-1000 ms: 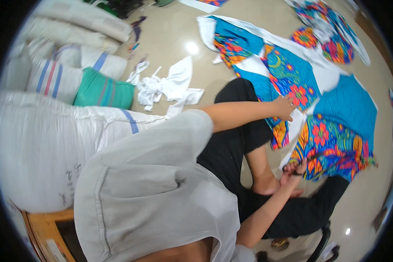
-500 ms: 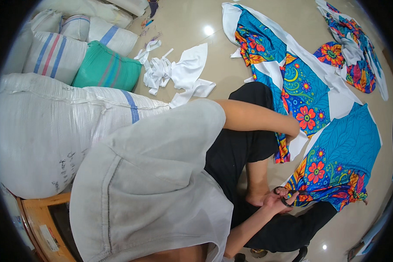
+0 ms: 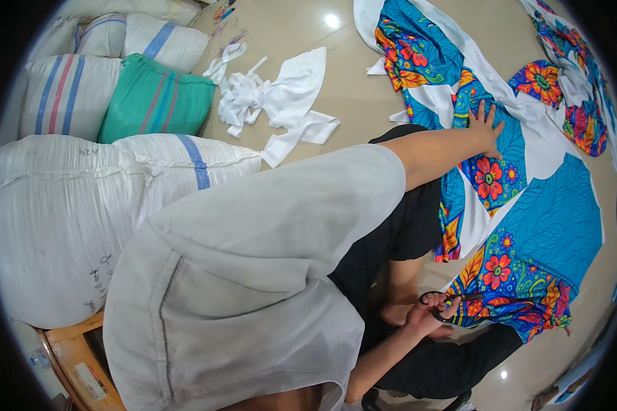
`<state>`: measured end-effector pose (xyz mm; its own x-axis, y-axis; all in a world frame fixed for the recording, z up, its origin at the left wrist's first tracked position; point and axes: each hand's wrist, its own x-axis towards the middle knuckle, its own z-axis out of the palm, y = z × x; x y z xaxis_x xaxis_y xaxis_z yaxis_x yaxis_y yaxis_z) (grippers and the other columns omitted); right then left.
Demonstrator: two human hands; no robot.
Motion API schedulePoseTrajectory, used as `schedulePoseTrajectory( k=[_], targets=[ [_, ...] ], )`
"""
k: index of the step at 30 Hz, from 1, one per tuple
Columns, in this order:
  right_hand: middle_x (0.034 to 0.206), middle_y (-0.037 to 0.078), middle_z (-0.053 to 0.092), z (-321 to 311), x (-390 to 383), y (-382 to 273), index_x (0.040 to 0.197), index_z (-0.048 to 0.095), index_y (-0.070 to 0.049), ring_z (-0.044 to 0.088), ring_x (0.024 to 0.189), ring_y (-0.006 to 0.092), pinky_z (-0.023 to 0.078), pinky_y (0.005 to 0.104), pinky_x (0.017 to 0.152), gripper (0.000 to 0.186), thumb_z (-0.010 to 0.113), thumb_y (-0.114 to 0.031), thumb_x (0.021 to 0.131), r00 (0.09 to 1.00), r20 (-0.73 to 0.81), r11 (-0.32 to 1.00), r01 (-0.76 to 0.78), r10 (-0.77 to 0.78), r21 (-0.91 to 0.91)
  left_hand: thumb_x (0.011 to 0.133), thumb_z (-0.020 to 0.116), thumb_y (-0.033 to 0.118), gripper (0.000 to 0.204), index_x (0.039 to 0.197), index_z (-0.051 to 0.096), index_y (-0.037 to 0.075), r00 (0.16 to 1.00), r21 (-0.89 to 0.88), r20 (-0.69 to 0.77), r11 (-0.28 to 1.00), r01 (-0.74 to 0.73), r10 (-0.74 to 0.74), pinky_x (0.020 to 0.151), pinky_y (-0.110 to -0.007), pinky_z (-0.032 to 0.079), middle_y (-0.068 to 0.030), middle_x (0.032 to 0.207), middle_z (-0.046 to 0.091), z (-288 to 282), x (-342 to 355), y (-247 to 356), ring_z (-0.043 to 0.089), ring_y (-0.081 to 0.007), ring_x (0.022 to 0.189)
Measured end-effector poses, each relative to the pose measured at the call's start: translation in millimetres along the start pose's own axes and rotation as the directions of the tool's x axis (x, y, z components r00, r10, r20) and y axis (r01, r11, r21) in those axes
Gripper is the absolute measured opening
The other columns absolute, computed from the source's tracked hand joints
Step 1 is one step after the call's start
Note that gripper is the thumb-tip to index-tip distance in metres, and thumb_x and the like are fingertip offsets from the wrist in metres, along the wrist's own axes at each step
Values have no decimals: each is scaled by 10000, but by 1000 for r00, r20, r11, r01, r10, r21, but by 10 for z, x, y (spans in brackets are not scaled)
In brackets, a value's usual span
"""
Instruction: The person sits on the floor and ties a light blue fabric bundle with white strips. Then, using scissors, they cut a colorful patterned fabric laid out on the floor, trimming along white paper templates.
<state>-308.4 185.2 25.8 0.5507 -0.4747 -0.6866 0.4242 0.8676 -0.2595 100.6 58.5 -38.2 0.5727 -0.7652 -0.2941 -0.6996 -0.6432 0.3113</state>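
Note:
My left hand (image 3: 485,130) rests palm down with spread fingers on a piece of printed cloth (image 3: 488,179), blue-green with bright flowers and white margins. Lower in the view, my right hand (image 3: 428,314) has its fingers through the black handles of a pair of scissors (image 3: 471,296). Their dark blades lie over the edge of a second flowered cloth piece (image 3: 548,219), which is bunched at its lower end. I cannot tell whether the blades are cutting into it. My bare foot (image 3: 395,314) is just beside the right hand.
White strips and scraps of cloth (image 3: 296,92) lie on the tiled floor (image 3: 353,103). Stuffed white sacks (image 3: 55,226) and a green sack (image 3: 154,99) are piled at the left, above a wooden cabinet (image 3: 68,349). More flowered cloth (image 3: 541,83) lies at the upper right.
My left hand has moved up and outward from the cloth's lower edge and now lies spread on it. The right hand keeps the scissors in nearly the same spot. The view has shifted slightly.

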Motion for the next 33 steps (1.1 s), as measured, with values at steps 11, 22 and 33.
schedulePoseTrajectory(
  k=[11,22,33],
  targets=[
    [562,-10,369,73,-5,124,676,432,-117,374,499,128,339,274,500,430,486,-488,888,981,-156,983,89,-115,-163,760,625,417,450,1085,649,107,934,-24,222,959,-281,279,778,-484,401,-110,1115,602,125,-944,992,543,-289,1026],
    [596,23,391,548,154,230,717,440,-98,409,532,175,367,301,544,509,513,-587,838,985,-172,776,-122,18,-618,714,632,200,252,939,700,108,903,-14,274,940,-341,331,627,-405,470,-74,978,665,433,-991,779,630,-236,899],
    [558,15,340,770,875,113,684,399,-118,382,515,176,339,290,532,575,488,-673,806,993,-101,666,-115,60,-737,684,595,111,299,964,694,82,830,-77,439,935,-345,343,642,-423,488,-88,981,661,112,-943,753,632,-252,908]
  ],
)
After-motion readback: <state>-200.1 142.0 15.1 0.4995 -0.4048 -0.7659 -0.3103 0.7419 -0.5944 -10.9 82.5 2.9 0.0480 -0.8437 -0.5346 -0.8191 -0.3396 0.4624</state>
